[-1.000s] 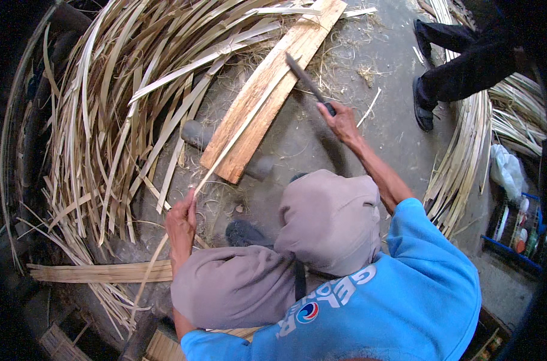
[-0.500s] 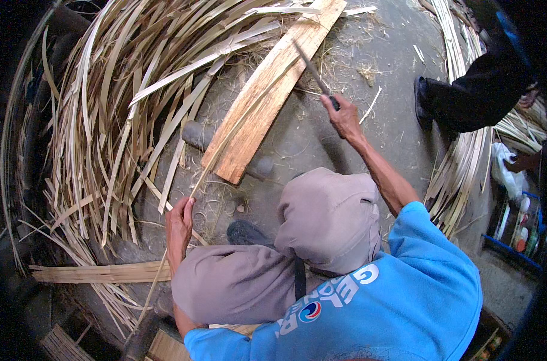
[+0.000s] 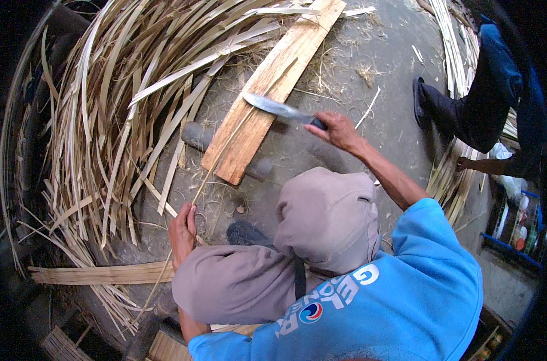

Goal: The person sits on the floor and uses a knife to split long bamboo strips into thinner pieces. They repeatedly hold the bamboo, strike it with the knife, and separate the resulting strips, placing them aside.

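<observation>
My left hand (image 3: 182,231) pinches a thin, pale strip of what looks like bamboo (image 3: 224,150) between thumb and fingers. From there the strip runs up along a wooden plank (image 3: 312,39), and its other end trails back past my left knee. In my right hand (image 3: 339,129) is a knife (image 3: 273,107) with a dark handle and a broad grey blade. The blade lies across the strip over the middle of the plank, its tip near the plank's left edge. Whether it presses on the strip I cannot tell.
A large heap of long strips (image 3: 105,114) fills the left side. The plank rests on a round grey pole (image 3: 195,135). Beside my left forearm lies a flat slat (image 3: 99,275). At right are another person's leg (image 3: 466,114) and hand (image 3: 463,163), more strips (image 3: 451,183) and a blue crate (image 3: 507,257).
My right hand has moved slightly down and left, swinging the blade from pointing up to lying across the strip. At right, the other person's hand has reached down to the strips.
</observation>
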A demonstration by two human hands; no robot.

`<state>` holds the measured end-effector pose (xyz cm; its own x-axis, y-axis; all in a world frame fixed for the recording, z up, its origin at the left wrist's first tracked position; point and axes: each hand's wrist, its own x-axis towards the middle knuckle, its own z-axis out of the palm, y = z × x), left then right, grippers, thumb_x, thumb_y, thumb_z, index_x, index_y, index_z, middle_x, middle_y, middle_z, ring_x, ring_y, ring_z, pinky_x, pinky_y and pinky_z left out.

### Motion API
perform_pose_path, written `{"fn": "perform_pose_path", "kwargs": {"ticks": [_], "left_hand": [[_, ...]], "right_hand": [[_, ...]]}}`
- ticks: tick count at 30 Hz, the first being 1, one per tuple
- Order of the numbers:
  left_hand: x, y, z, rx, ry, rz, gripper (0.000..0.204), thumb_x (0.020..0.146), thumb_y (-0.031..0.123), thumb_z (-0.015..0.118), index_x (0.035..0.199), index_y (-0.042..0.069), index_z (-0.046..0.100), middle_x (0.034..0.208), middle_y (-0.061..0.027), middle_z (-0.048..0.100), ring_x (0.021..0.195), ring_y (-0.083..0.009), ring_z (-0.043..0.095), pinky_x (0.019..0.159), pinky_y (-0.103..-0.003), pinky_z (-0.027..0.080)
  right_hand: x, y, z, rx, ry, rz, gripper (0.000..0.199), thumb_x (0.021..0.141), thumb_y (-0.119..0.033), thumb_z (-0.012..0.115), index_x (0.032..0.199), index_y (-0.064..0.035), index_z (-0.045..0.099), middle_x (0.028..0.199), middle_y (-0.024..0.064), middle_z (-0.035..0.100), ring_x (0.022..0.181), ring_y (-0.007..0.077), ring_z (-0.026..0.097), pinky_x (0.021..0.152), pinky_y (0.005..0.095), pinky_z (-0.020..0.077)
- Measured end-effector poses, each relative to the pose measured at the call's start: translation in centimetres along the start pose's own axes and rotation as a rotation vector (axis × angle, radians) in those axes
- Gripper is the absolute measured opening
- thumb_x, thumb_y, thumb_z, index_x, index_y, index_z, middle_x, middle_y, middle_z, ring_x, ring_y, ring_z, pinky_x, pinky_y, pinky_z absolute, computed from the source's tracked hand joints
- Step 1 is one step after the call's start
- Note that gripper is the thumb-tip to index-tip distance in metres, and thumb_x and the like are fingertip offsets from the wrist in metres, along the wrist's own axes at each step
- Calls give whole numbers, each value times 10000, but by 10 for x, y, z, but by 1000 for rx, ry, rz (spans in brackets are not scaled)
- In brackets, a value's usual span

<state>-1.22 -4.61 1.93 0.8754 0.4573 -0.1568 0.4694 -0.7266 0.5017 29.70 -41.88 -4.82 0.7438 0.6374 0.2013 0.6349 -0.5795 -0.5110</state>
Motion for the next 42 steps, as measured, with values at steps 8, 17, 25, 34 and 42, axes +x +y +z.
{"fn": "perform_pose_path", "kwargs": {"ticks": [8,17,25,34,42], "left_hand": [[-5,-14,-16,-277,32,-134,295,960,173,650,1234,71,689,844,-131,686,799,-139,631,711,-284,489],[43,12,-29,-420,-47,-249,284,925,279,703,1051,32,765,781,-42,714,709,-106,613,658,-252,473],[81,27,-72,-573,-116,-243,330,971,330,638,910,33,768,706,-19,689,589,-59,526,549,-236,426],[74,29,-160,-591,477,-320,342,1011,323,598,899,21,716,694,5,593,627,-58,512,566,-220,397],[-3,102,-209,-971,686,-281,321,1040,313,539,965,31,674,604,30,498,510,-44,426,487,-221,345]], "right_hand": [[28,52,-1,-44,82,666,629,934,-581,569,1003,36,665,893,312,657,855,425,674,731,500,512],[99,-81,-9,-6,351,-97,494,934,-371,662,1320,-75,581,1327,187,507,1281,344,480,1076,457,388],[208,-156,3,14,-165,-541,473,805,-538,738,786,-80,623,741,49,611,796,264,619,914,445,448],[252,-217,-70,6,-262,-485,467,769,-495,792,787,-72,593,712,68,538,763,252,536,849,412,384],[267,-244,-139,86,-295,-371,397,775,-397,819,830,-60,615,748,27,510,800,191,511,999,394,335]]}}
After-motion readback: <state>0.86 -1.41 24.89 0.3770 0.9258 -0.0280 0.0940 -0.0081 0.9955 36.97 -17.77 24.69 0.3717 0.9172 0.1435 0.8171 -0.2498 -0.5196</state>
